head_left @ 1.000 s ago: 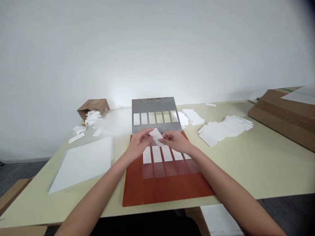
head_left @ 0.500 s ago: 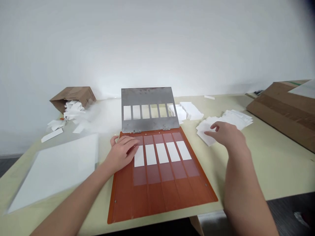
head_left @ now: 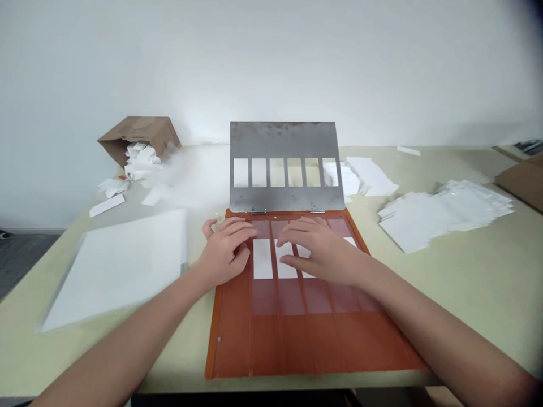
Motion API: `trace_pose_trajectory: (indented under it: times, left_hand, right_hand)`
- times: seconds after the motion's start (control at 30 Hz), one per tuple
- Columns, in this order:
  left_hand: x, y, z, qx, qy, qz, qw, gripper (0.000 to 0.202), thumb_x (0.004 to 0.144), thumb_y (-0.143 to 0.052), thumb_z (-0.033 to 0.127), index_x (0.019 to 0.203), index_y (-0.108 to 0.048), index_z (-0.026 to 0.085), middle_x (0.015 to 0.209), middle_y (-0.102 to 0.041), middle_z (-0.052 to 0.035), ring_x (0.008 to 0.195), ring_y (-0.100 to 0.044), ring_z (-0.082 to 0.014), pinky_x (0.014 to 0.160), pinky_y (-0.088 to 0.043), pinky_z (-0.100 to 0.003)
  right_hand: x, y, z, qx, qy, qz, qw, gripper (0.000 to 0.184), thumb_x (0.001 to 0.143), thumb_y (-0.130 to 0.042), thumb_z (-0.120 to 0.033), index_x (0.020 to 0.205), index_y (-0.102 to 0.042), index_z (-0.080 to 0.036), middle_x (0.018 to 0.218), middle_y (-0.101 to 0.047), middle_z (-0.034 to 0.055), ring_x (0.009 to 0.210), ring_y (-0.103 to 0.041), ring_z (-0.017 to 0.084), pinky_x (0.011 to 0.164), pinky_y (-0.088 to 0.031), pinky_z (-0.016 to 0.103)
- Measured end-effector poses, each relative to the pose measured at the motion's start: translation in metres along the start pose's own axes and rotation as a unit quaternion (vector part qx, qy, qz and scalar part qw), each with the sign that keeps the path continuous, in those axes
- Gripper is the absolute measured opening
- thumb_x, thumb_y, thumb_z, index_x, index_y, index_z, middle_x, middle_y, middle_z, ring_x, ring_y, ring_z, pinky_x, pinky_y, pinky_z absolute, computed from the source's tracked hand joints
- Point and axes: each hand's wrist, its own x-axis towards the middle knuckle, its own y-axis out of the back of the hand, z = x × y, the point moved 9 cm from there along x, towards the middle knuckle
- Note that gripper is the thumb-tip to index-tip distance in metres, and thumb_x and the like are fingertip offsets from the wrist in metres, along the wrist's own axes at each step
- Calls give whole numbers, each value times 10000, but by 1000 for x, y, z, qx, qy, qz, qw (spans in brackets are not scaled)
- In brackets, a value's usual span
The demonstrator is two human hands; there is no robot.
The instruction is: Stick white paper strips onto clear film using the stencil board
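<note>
From the head camera, the left hand (head_left: pixel 224 251) and right hand (head_left: pixel 318 251) lie palm-down with fingers spread, pinching nothing, over white paper strips (head_left: pixel 262 259) on an orange-red board (head_left: pixel 271 345). Whether the fingers press or merely rest is hard to tell from here. Thin lines divide the smooth board into parallel lanes, which seem to keep the strips straight and evenly spaced. A scuffed steel plate (head_left: pixel 283 141) with a row of rectangular windows stands hinged up at the board's far edge, leaving the lanes open to the hands. Loose white cards (head_left: pixel 441 215) lie fanned on the pale counter (head_left: pixel 445 294) to the right, a broad white sheet (head_left: pixel 119 265) lies left, and a tipped kraft paper bag (head_left: pixel 138 135) spills white scraps (head_left: pixel 142 155) farther back.
</note>
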Motion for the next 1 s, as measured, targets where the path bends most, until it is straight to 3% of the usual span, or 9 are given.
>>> trace_pose_trajectory:
  times: [0.2, 0.47, 0.67, 0.83, 1.0]
  left_hand:
    - [0, -3, -2, -1, 6, -2, 1000, 416, 727, -402, 11, 974, -637, 249, 1095, -736, -17, 1200, -594, -298, 1059, -117, -555]
    - [0, -6, -2, -18, 16, -9, 1000, 433, 704, -372, 8, 966, -613, 256, 1033, -744, -17, 1251, -557, -298, 1109, -77, -578]
    - [0, -9, -4, -30, 19, -19, 999, 447, 735, -393, 18, 996, -655, 269, 1000, -758, -17, 1279, -532, -318, 1109, -64, -613]
    - [0, -7, 1, -18, -16, 0, 1000, 375, 764, -426, 9, 817, -706, 253, 983, -763, -4, 1257, -548, -340, 1072, -59, -648]
    - [0, -11, 7, 23, -39, -22, 999, 346, 750, -471, 8, 738, -717, 251, 966, -751, -23, 1307, -486, -359, 1070, -57, -695]
  right_hand:
    - [6, -11, -10, -62, 65, 61, 994, 210, 916, -626, -392, 1041, -673, -231, 1114, -718, 50, 1097, -593, 232, 898, -354, 388]
    - [2, -21, -18, -101, 99, 85, 986, 227, 927, -596, -452, 1013, -688, -263, 1137, -726, 28, 1086, -582, 254, 928, -270, 442]
    - [1, -22, -18, -111, 99, 81, 986, 264, 931, -580, -496, 1003, -694, -269, 1129, -727, 42, 1090, -578, 270, 906, -269, 446]
    - [-1, -23, -27, -85, 119, 52, 988, 240, 926, -599, -492, 956, -693, -272, 1064, -730, 31, 1001, -599, 230, 887, -289, 431]
    - [-4, -29, -35, -101, 140, 28, 985, 318, 883, -630, -552, 953, -690, -248, 1002, -710, 34, 976, -572, 232, 836, -314, 402]
